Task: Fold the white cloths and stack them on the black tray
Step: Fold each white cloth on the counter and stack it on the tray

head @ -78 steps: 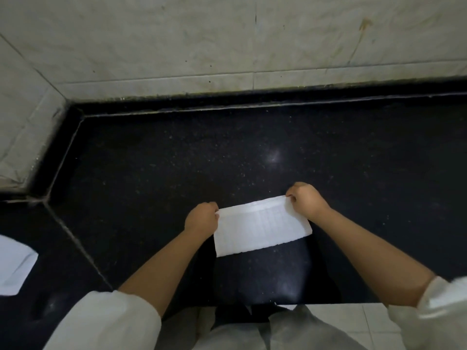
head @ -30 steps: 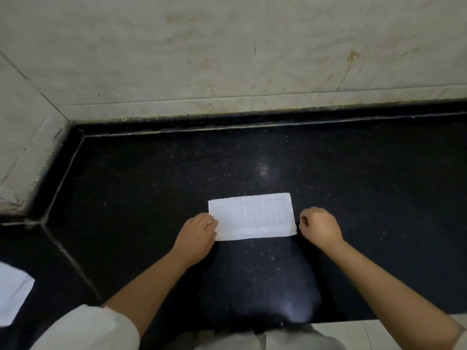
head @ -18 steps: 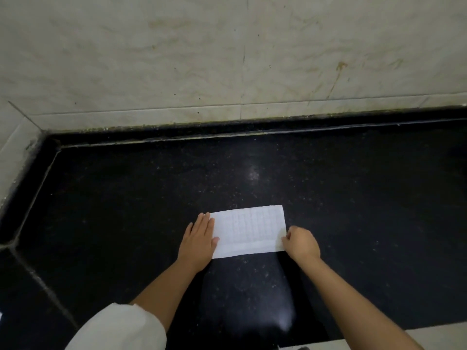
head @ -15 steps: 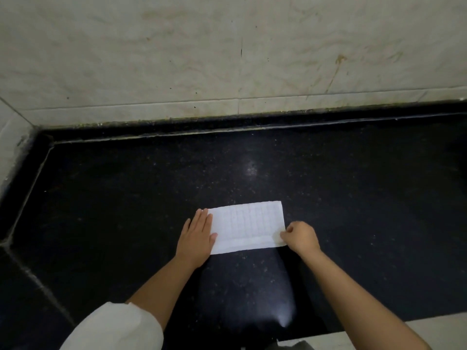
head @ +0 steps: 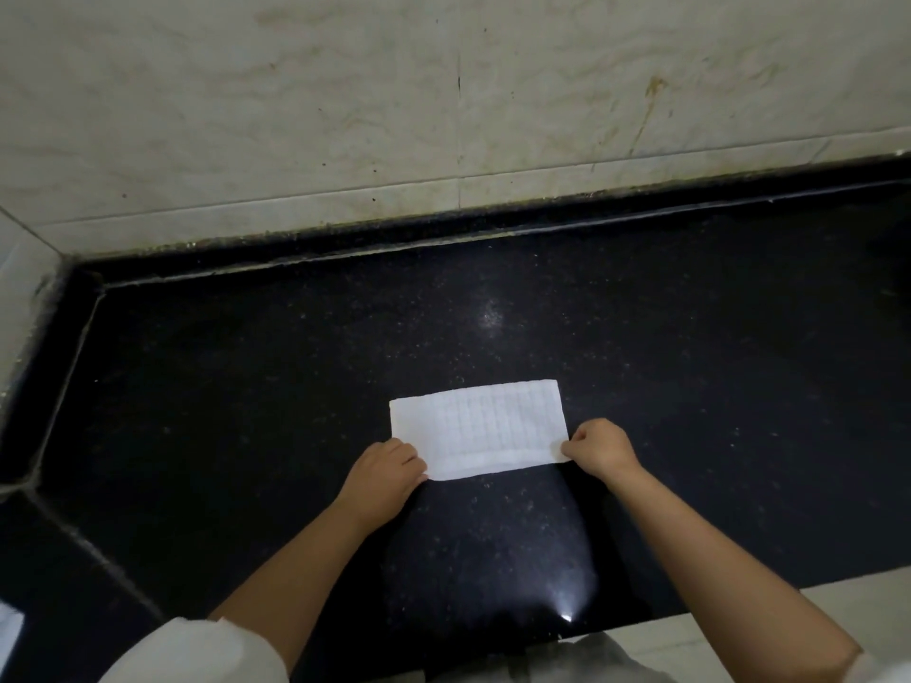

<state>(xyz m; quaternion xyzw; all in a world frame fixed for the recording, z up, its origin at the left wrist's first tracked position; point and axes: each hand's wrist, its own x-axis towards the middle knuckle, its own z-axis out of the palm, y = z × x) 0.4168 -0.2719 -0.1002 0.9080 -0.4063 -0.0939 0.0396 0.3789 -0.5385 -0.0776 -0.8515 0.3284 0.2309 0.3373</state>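
Head camera looked down on a folded white cloth (head: 477, 426) lying flat on the black speckled worktop (head: 246, 386), between the two hands. No writing or label showed on it, only a faint grid weave. The left hand (head: 387, 468) pinched its near left corner; the right hand (head: 599, 448) pinched its near right corner. Beyond the hands rose a stained pale tiled wall (head: 345, 115).
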